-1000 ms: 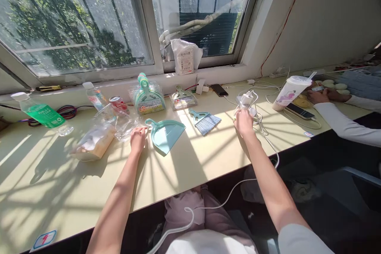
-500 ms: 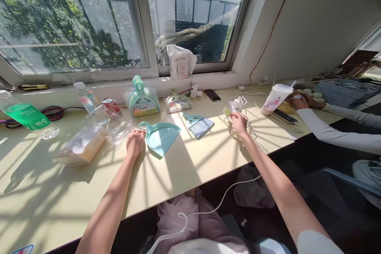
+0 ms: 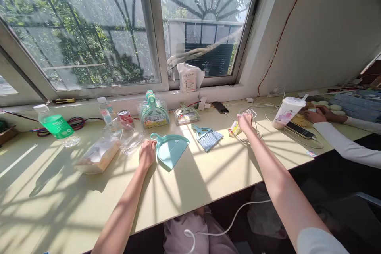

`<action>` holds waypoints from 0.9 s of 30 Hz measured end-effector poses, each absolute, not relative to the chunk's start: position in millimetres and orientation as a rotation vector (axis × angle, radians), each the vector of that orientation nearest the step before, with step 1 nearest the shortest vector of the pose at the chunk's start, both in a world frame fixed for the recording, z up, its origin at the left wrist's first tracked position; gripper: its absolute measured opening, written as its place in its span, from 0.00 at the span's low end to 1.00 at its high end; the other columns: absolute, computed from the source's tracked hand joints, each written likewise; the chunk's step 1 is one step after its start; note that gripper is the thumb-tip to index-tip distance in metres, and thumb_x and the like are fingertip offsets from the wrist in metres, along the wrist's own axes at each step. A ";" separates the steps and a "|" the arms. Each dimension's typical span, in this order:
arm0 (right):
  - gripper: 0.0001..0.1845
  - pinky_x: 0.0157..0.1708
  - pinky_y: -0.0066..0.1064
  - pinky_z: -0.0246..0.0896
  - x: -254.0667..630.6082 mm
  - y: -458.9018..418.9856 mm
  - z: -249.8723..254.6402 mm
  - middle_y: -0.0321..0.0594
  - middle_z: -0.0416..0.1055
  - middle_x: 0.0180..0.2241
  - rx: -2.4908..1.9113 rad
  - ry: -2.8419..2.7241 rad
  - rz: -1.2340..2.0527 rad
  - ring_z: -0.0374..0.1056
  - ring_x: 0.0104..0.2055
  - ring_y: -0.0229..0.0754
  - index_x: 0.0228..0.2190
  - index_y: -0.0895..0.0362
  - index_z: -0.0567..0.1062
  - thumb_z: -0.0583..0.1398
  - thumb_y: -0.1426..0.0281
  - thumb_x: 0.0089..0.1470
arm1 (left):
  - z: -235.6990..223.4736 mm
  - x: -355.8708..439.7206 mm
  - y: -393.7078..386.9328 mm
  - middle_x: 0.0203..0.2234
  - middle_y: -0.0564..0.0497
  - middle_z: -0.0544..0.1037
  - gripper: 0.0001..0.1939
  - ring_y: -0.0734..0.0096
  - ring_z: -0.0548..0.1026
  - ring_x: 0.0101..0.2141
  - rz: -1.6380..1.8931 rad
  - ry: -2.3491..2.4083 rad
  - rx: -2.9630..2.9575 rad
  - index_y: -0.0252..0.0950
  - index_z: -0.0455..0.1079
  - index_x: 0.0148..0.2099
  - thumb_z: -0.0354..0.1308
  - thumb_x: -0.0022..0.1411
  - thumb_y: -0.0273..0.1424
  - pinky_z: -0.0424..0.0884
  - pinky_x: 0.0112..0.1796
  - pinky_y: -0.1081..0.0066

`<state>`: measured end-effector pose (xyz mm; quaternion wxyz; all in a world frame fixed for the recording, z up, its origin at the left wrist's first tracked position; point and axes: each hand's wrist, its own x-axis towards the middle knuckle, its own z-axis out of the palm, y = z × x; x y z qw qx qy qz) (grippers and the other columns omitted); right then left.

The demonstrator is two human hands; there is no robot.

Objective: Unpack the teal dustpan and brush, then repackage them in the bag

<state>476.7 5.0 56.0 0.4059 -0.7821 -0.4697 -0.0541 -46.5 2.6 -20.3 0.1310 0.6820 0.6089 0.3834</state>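
Observation:
A light teal dustpan (image 3: 170,151) lies on the table, its handle ring toward the left. My left hand (image 3: 147,154) is closed at that handle, its curled fingertips against the edge. To the right of the dustpan rests a small teal brush (image 3: 207,138) with grey-blue bristles. My right hand (image 3: 245,122) reaches farther over, fingers pinched at a white charger (image 3: 250,112) with its cable, which it partly hides. Just left of that hand is a small yellow packet (image 3: 234,128), lying on the table.
Packaged dustpan sets (image 3: 154,113) and a smaller pack (image 3: 186,114) stand by the window. At left are a green-labelled bottle (image 3: 58,125), a can (image 3: 125,119) and a wrapped tray (image 3: 98,154). Phones (image 3: 220,106), a cup (image 3: 289,112) and a co-worker's hands (image 3: 316,116) are at right.
My right hand has moved from the yellow packet to the white charger behind it. The packet now lies uncovered. My left hand stays at the dustpan handle; the camera view has shifted.

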 end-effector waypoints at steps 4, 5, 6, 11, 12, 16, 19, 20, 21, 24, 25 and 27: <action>0.21 0.53 0.43 0.74 414.0 7.1 54.0 0.61 0.77 0.58 -2.119 -1.613 -0.113 0.79 0.54 0.56 0.54 0.59 0.81 0.50 0.66 0.77 | -16.2 -41.6 -0.6 0.39 0.40 0.80 0.16 0.48 0.80 0.44 1.040 1.757 2.017 0.42 0.72 0.34 0.52 0.75 0.39 0.74 0.46 0.59; 0.19 0.53 0.41 0.73 394.1 8.0 51.0 0.58 0.79 0.57 -2.126 -1.748 -0.076 0.79 0.54 0.56 0.50 0.58 0.83 0.54 0.63 0.77 | -15.6 -40.8 -1.2 0.39 0.40 0.81 0.16 0.48 0.80 0.42 1.013 1.760 2.006 0.42 0.73 0.34 0.52 0.75 0.40 0.73 0.44 0.59; 0.16 0.54 0.40 0.71 374.2 8.9 47.2 0.58 0.80 0.56 -2.133 -1.851 -0.051 0.78 0.55 0.56 0.48 0.57 0.84 0.58 0.61 0.75 | -15.4 -40.4 -1.7 0.38 0.40 0.82 0.16 0.48 0.81 0.40 0.994 1.769 1.986 0.42 0.74 0.35 0.53 0.75 0.42 0.73 0.43 0.59; 0.16 0.56 0.44 0.65 301.8 10.3 28.4 0.66 0.79 0.56 -2.256 -2.215 -0.152 0.73 0.59 0.60 0.51 0.62 0.84 0.60 0.67 0.71 | -16.0 -40.6 -5.0 0.30 0.42 0.82 0.11 0.49 0.81 0.35 1.079 1.773 1.889 0.43 0.78 0.40 0.59 0.70 0.41 0.71 0.41 0.59; 0.17 0.56 0.43 0.64 294.8 10.7 27.3 0.65 0.79 0.56 -2.237 -2.235 -0.157 0.73 0.59 0.59 0.52 0.62 0.84 0.59 0.68 0.71 | -16.1 -39.7 -6.2 0.29 0.43 0.82 0.10 0.49 0.80 0.34 1.102 1.724 1.885 0.44 0.78 0.40 0.59 0.69 0.41 0.72 0.41 0.59; 0.14 0.57 0.43 0.60 284.3 15.1 31.3 0.58 0.83 0.53 -2.248 -2.275 -0.036 0.74 0.57 0.57 0.48 0.58 0.85 0.64 0.65 0.68 | -16.9 -28.2 -14.3 0.26 0.48 0.81 0.10 0.55 0.80 0.30 1.061 1.398 1.878 0.43 0.79 0.40 0.59 0.65 0.40 0.73 0.39 0.60; 0.10 0.57 0.43 0.58 286.6 19.6 36.7 0.54 0.85 0.51 -2.280 -2.314 0.018 0.75 0.56 0.56 0.44 0.56 0.86 0.68 0.65 0.64 | -19.1 -16.6 -21.8 0.26 0.50 0.80 0.10 0.57 0.80 0.30 1.007 1.257 1.910 0.42 0.80 0.43 0.60 0.64 0.36 0.75 0.39 0.61; 0.10 0.57 0.42 0.58 288.9 20.9 39.0 0.53 0.85 0.50 -2.288 -2.307 0.021 0.76 0.56 0.55 0.43 0.56 0.87 0.69 0.65 0.63 | -19.8 -13.4 -23.8 0.27 0.50 0.80 0.10 0.57 0.81 0.30 0.996 1.239 1.933 0.42 0.81 0.44 0.61 0.64 0.34 0.76 0.40 0.61; 0.10 0.57 0.42 0.57 291.8 22.3 41.9 0.53 0.86 0.50 -2.298 -2.283 0.023 0.77 0.56 0.55 0.43 0.56 0.87 0.68 0.65 0.64 | -20.3 -11.1 -25.1 0.28 0.49 0.80 0.11 0.57 0.81 0.32 0.989 1.229 1.954 0.42 0.81 0.46 0.61 0.63 0.31 0.77 0.41 0.60; 0.12 0.56 0.41 0.57 300.2 26.7 55.5 0.50 0.87 0.50 -2.255 -2.200 0.025 0.79 0.54 0.54 0.45 0.55 0.87 0.66 0.64 0.66 | -20.4 -10.0 -24.1 0.39 0.43 0.83 0.15 0.49 0.82 0.43 1.061 1.287 2.008 0.42 0.80 0.49 0.62 0.60 0.25 0.78 0.51 0.53; 0.12 0.56 0.41 0.57 300.8 27.8 60.8 0.48 0.87 0.51 -2.197 -2.212 0.032 0.79 0.54 0.53 0.45 0.54 0.87 0.65 0.64 0.66 | -20.4 -11.6 -22.1 0.45 0.41 0.83 0.16 0.45 0.81 0.50 1.120 1.318 2.021 0.42 0.79 0.50 0.63 0.60 0.25 0.77 0.56 0.49; 0.11 0.56 0.40 0.57 294.5 28.4 69.3 0.44 0.87 0.50 -2.021 -2.320 0.064 0.79 0.53 0.52 0.45 0.51 0.88 0.66 0.62 0.65 | -21.0 -16.7 -16.3 0.58 0.36 0.79 0.20 0.38 0.73 0.64 1.246 1.363 2.027 0.42 0.78 0.54 0.64 0.60 0.25 0.70 0.65 0.41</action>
